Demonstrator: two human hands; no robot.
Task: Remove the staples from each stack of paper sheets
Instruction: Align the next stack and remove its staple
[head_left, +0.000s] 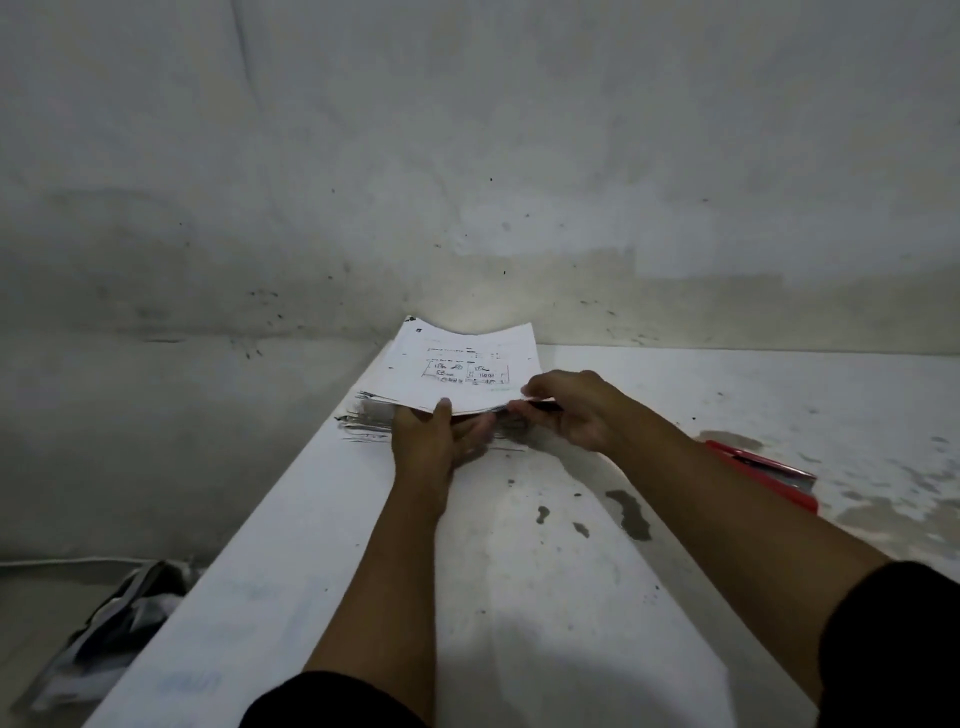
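Stack of paper sheets (462, 364) mid-frame on table (519, 571). Left hand (431, 441) holds its near edge, thumb on top. Right hand (571, 410) pinches a thin dark tool (545, 407) at the edge.

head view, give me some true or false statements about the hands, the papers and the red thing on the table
1. The left hand holds the near edge of the top paper sheets, thumb on top. True.
2. The right hand is empty. False: its fingers pinch a thin dark tool at the paper's edge.
3. The red object lies beside the right forearm. True.
4. The papers lie on the floor. False: they sit on the white table.
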